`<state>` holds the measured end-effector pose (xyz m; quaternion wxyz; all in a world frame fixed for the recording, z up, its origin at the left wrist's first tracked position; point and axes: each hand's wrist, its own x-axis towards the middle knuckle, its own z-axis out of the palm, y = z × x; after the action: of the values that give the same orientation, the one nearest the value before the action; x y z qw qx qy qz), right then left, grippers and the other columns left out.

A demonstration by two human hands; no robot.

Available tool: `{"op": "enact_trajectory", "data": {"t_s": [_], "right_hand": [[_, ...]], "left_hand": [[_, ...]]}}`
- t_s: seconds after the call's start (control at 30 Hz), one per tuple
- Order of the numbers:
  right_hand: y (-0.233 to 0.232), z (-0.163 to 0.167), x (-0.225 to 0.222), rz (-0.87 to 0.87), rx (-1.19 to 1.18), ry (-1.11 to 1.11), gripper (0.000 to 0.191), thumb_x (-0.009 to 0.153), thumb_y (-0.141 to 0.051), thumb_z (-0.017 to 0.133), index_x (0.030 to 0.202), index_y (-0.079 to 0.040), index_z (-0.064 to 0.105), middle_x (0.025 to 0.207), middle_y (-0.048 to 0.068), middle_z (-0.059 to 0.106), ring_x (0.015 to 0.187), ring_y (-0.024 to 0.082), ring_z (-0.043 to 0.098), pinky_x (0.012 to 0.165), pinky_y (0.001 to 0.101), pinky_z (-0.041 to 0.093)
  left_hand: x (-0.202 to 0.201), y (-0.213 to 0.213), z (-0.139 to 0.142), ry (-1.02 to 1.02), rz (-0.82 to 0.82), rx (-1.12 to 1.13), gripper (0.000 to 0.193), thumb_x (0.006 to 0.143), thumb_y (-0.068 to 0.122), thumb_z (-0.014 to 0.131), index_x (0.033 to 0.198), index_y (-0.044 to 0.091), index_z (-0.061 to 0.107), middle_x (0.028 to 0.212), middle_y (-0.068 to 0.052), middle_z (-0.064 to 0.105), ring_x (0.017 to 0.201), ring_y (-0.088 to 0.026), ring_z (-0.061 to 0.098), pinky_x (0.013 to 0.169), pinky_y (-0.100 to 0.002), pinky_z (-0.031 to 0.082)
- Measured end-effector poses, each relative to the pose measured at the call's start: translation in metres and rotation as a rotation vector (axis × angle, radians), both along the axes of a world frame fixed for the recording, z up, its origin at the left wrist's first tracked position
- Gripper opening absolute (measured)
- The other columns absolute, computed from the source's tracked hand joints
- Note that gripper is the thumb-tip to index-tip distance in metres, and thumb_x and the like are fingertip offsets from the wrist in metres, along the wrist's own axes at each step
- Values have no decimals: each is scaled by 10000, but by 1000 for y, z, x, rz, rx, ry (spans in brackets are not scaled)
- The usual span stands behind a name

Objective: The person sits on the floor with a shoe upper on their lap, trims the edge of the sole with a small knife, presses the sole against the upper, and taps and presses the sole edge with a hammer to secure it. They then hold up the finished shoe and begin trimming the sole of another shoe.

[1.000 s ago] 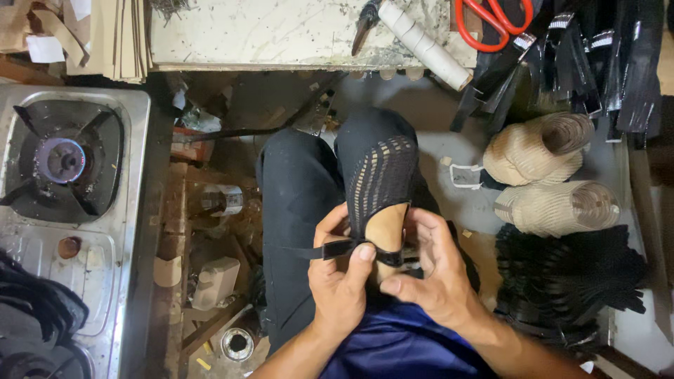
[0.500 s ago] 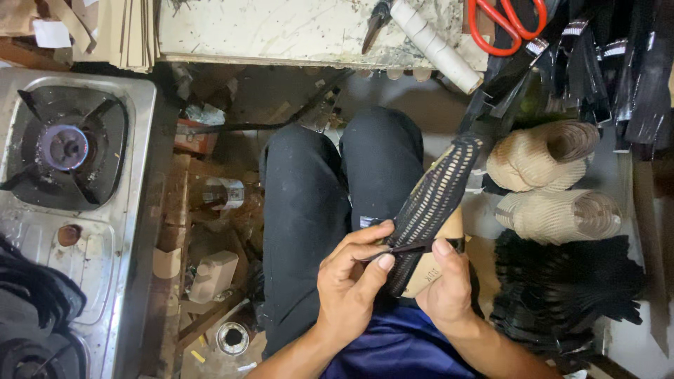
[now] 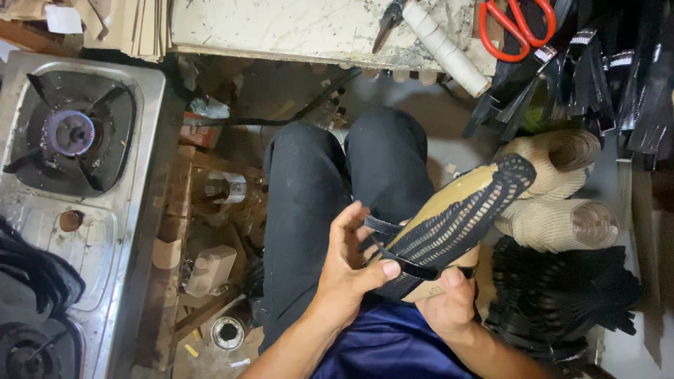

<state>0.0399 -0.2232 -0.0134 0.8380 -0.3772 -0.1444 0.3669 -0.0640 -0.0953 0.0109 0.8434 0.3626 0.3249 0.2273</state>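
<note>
Head view: a tan sandal (image 3: 449, 217) with a black woven upper lies tilted at centre right, over the lap. The left hand (image 3: 351, 263) pinches its black strap (image 3: 404, 267); the right hand (image 3: 449, 302) grips its heel from below. Red-handled scissors (image 3: 516, 24) lie at the upper right.

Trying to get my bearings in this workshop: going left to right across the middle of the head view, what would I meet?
Gas stove → left hand → black woven shoe upper on its tan last → tan rolls.
</note>
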Motion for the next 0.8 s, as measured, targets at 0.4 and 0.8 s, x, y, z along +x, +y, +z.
{"op": "enact_trajectory", "data": {"t_s": [0.4,0.8], "right_hand": [[12,8,29,144,-418,-700,477,961,-322,573,1339,-35,617,1319,144,669,1254,250,628,1133,393,447],[114,73,35,191,-340,-1407,169,873,-58,759,1019,10,707,1009,129,695,913,297,691,795,367,551]], "left_hand": [[-21,37,11,74,-198,162,682,782,116,811,1416,-27,602,1253,-175,716,1113,-198,661,1037,-357,511],[-46,144,27,533,-229,1395,649,695,290,885,1262,48,684,1250,-150,710,1115,-349,689,934,-429,547]]}}
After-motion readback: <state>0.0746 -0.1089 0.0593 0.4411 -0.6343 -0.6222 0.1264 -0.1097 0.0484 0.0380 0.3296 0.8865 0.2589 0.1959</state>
